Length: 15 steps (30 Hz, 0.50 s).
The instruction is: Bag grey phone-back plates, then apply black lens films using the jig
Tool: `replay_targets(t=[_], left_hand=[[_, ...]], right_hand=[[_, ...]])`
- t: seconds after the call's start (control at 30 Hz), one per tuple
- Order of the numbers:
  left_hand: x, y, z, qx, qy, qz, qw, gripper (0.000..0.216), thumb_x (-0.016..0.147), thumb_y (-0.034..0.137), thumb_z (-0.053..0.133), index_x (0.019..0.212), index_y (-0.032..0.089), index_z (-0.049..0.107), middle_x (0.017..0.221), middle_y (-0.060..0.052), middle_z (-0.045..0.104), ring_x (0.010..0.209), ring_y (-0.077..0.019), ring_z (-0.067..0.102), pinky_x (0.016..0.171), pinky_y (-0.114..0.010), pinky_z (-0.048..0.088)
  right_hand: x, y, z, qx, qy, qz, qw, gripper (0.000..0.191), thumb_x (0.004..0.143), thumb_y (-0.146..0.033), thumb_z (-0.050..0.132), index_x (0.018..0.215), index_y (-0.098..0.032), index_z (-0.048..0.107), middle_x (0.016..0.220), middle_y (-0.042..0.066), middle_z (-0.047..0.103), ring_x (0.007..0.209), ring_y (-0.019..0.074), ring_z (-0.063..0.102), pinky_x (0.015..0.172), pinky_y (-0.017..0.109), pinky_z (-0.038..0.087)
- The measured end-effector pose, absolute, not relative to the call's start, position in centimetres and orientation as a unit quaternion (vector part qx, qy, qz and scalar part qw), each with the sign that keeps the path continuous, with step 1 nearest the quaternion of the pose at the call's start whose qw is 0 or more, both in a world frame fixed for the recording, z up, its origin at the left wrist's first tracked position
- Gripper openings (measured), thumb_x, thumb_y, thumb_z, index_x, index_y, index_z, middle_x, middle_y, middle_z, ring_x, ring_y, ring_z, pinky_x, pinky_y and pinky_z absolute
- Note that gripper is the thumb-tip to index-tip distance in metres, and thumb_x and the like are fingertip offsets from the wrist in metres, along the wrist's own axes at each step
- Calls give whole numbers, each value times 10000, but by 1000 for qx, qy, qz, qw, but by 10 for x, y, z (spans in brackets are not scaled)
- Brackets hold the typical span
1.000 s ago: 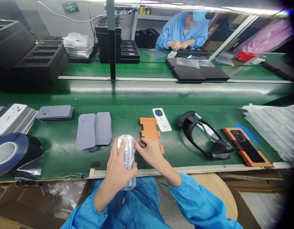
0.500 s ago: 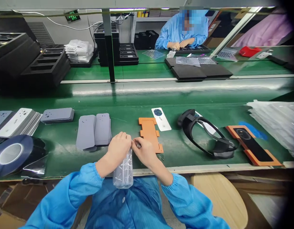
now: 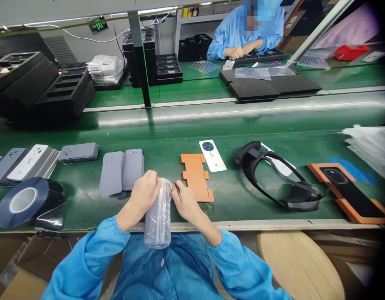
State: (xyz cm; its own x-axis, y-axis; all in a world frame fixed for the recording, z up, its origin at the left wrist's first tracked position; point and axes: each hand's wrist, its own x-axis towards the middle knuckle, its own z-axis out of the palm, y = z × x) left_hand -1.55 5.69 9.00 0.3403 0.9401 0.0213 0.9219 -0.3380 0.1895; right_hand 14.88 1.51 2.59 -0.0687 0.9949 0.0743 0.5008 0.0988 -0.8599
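Note:
A bundle wrapped in clear plastic film (image 3: pixel 157 223) leans over the table's front edge, its lower end over my lap. My left hand (image 3: pixel 144 191) is closed on the upper left side of the bundle. At the bundle's upper right, my right hand (image 3: pixel 186 202) has its fingers pinched together. A small dark, thin thing shows between them, too small to name. Just beyond my right hand lies an orange fixture plate (image 3: pixel 195 177). Grey phone-shaped sheets (image 3: pixel 111 173) lie in stacks beyond my left hand.
A tape roll (image 3: pixel 23 200) and stacked white panels (image 3: pixel 31 160) are at left. On the right lie a white phone back panel (image 3: pixel 212 155), a black head strap (image 3: pixel 248 175), an orange fixture with a dark panel (image 3: pixel 351 191) and plastic bags (image 3: pixel 371 146). A co-worker (image 3: pixel 245 33) sits opposite.
My left hand has moved left and slightly down, away from my right hand, uncovering the bundle's upper end. The view has shifted a little.

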Motion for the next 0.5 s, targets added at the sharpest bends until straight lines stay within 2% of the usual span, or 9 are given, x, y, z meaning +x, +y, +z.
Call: replay_targets(t=[0.13, 0.3, 0.4, 0.5], left_hand=[[-18, 47, 81, 774, 616, 127, 70, 115, 938, 112, 487, 938, 170, 586, 1058, -113, 708, 938, -228, 699, 796, -312, 515], [-14, 43, 87, 759, 628, 155, 74, 112, 893, 128, 505, 843, 202, 573, 936, -58, 706, 847, -215, 692, 749, -309, 499], [-6, 44, 99, 785, 602, 112, 93, 58, 900, 244, 557, 852, 211, 556, 860, -32, 672, 782, -227, 678, 689, -322, 483], [1, 51, 111, 815, 570, 21, 98, 256, 934, 448, 567, 934, 193, 557, 883, -63, 660, 787, -268, 681, 646, -346, 480]], right_hand=[[145, 11, 22, -593, -614, 349, 387, 217, 982, -293, 352, 770, -262, 326, 645, -51, 415, 577, 167, 419, 585, 292, 299], [147, 3, 19, -598, -592, 353, 409, 250, 986, -313, 342, 742, -263, 311, 625, -60, 378, 565, 157, 406, 571, 281, 312], [150, -2, 17, -594, -586, 358, 418, 266, 986, -327, 336, 729, -262, 308, 627, -57, 390, 576, 152, 425, 570, 271, 331], [152, -4, 17, -592, -582, 366, 420, 286, 992, -345, 337, 720, -259, 314, 621, -59, 390, 570, 147, 428, 561, 264, 338]])
